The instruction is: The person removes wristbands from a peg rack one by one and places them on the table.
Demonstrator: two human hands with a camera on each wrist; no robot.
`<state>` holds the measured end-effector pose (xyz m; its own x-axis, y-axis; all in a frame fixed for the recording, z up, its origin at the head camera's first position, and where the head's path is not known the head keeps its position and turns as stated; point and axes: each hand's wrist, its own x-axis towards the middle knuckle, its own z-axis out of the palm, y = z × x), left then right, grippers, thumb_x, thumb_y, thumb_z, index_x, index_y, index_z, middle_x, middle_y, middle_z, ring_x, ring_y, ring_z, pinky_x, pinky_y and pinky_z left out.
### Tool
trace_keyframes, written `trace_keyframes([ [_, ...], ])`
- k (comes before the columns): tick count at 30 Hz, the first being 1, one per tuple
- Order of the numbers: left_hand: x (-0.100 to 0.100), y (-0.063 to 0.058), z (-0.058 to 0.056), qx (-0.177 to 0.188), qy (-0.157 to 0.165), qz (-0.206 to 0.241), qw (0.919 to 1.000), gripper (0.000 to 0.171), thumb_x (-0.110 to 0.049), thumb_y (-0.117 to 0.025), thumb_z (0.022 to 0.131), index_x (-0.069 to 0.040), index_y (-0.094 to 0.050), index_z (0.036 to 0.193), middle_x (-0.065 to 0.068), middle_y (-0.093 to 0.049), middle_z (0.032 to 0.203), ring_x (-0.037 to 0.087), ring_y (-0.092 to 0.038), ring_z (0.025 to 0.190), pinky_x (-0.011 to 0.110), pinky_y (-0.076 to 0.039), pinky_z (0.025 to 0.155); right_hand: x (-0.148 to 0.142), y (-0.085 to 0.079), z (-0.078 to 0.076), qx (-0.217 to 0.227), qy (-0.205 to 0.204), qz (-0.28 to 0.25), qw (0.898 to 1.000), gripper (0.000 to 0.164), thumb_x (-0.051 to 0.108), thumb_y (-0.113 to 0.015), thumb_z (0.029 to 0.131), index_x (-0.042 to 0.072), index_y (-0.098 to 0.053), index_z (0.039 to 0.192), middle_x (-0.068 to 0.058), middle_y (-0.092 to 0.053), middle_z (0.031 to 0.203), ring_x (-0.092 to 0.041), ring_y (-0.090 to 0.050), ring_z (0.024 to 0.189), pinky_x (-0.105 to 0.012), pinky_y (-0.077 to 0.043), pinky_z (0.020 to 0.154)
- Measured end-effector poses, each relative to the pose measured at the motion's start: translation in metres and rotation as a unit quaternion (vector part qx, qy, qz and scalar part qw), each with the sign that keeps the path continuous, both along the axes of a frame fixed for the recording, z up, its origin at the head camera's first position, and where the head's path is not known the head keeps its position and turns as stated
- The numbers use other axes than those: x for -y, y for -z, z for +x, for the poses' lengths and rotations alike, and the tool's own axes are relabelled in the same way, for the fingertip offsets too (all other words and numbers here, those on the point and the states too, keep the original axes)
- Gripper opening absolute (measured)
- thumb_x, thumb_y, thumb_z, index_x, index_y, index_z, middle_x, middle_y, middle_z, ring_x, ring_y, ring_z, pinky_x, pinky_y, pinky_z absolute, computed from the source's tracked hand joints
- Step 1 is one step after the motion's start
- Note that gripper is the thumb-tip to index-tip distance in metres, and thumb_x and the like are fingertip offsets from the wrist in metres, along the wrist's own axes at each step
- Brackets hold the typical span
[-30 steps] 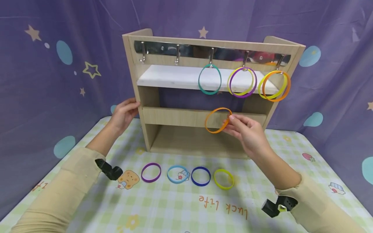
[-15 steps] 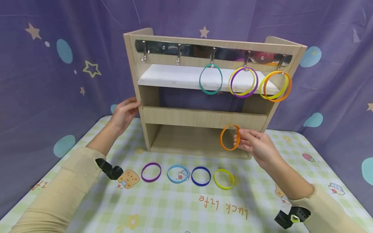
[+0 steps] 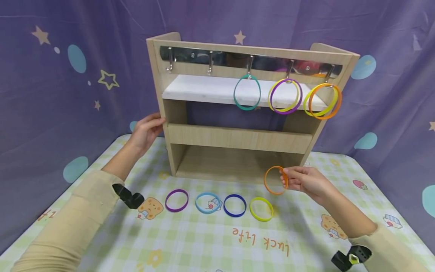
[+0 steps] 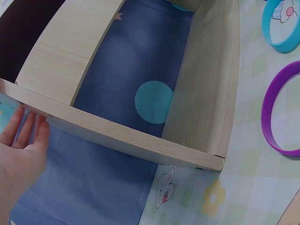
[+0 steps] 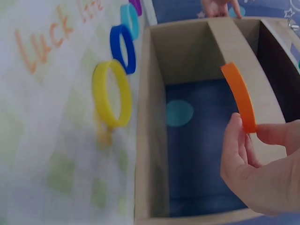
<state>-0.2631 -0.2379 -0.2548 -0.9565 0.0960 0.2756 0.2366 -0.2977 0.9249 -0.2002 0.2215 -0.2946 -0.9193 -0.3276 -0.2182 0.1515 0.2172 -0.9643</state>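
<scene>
The right hand [image 3: 307, 182] holds an orange band [image 5: 240, 97], pinched between thumb and fingers. The band stands nearly upright in the air, before the lower right part of the wooden shelf [image 3: 239, 138]. The left hand [image 3: 144, 133] rests its extended fingers on the outer left side of this shelf; its thumb is hidden, so I cannot tell whether it presses too. On the tablecloth [image 3: 190, 241], 4 bands lie in 1 row: purple [image 3: 176, 210], light blue [image 3: 207, 212], dark blue [image 3: 234, 215] and yellow [image 3: 261, 220]. A green band [image 3: 247, 109] hangs from the middle hook.
</scene>
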Motion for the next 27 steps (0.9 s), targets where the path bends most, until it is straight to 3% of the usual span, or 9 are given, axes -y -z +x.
trace_keyframes([
  [6, -0.001, -0.002, 0.001, 0.005, -0.001, -0.015, 0.9999, 0.014, -0.007, -0.049, 0.097, -0.011, -0.058, 0.107, -0.006, -0.065, 0.1, 0.006, -0.061, 0.096, 0.017, -0.043, 0.094, -0.015, 0.014, -0.001, -0.013, -0.021, 0.064, 0.998, 0.056, 0.024, -0.052, 0.1, -0.018, -0.038, 0.135, 0.008, -0.07, 0.094, -0.004, -0.068, 0.087, -0.024, -0.057, 0.082],
  [13, -0.001, -0.001, 0.0, 0.007, -0.001, -0.019, 0.9998, 0.014, -0.008, -0.049, 0.097, -0.009, -0.055, 0.11, -0.006, -0.065, 0.101, 0.006, -0.06, 0.096, 0.017, -0.043, 0.094, -0.033, 0.03, 0.0, -0.032, -0.035, 0.122, 0.991, 0.051, 0.023, -0.054, 0.099, -0.017, -0.046, 0.13, -0.003, -0.073, 0.099, -0.011, -0.07, 0.088, -0.028, -0.058, 0.082],
  [20, -0.001, 0.001, -0.001, 0.0, -0.001, -0.022, 0.9998, 0.014, -0.007, -0.047, 0.097, -0.011, -0.059, 0.105, -0.006, -0.066, 0.098, 0.006, -0.061, 0.093, 0.016, -0.044, 0.092, -0.044, 0.049, 0.002, -0.007, -0.054, 0.135, 0.989, 0.044, 0.021, -0.054, 0.099, -0.015, -0.054, 0.124, 0.0, -0.072, 0.095, -0.011, -0.067, 0.085, -0.032, -0.059, 0.081],
  [27, 0.0, 0.002, -0.002, -0.006, 0.0, -0.007, 1.0, 0.018, -0.005, -0.048, 0.097, -0.014, -0.064, 0.1, -0.006, -0.067, 0.096, 0.006, -0.062, 0.091, 0.016, -0.045, 0.091, -0.048, 0.064, 0.003, 0.005, -0.092, 0.112, 0.989, 0.039, 0.013, -0.052, 0.099, -0.019, -0.053, 0.12, 0.0, -0.071, 0.09, -0.011, -0.068, 0.081, -0.033, -0.06, 0.078],
])
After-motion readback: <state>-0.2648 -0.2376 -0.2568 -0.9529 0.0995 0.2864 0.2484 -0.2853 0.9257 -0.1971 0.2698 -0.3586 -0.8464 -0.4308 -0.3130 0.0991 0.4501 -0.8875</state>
